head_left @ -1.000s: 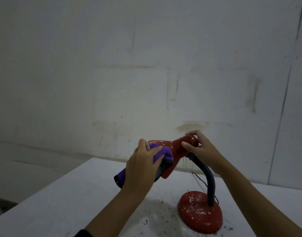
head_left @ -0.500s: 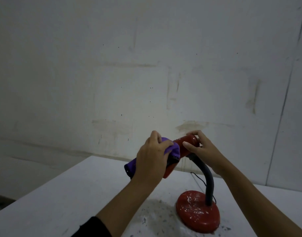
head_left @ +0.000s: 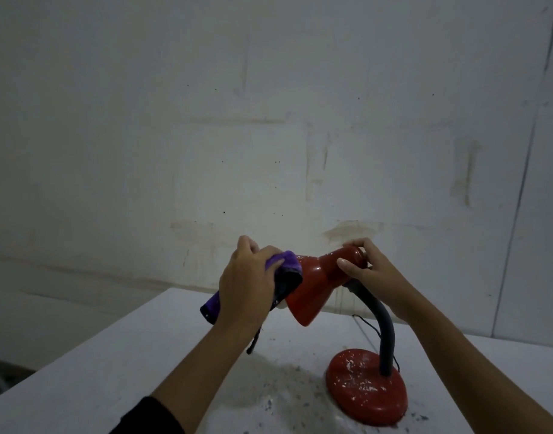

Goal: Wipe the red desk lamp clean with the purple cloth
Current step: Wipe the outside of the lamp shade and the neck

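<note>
Red desk lamp (head_left: 312,285) stands near the counter (head_left: 118,355) edge; left hand (head_left: 248,285) grips purple cloth (head_left: 284,261) against its shade; right hand (head_left: 374,270) fingers pinch its neck.

The red desk lamp (head_left: 312,285) has a glossy, smooth shade that looks like painted metal or hard plastic, and its round base (head_left: 366,386) is as shiny but flecked with whitish specks. Its bent neck (head_left: 385,333) is matt, dark and rubbery. The purple cloth (head_left: 286,263) is soft and fuzzy, the bench (head_left: 112,355) matt white and gritty near the base, the wall (head_left: 269,120) dull and stained
</note>
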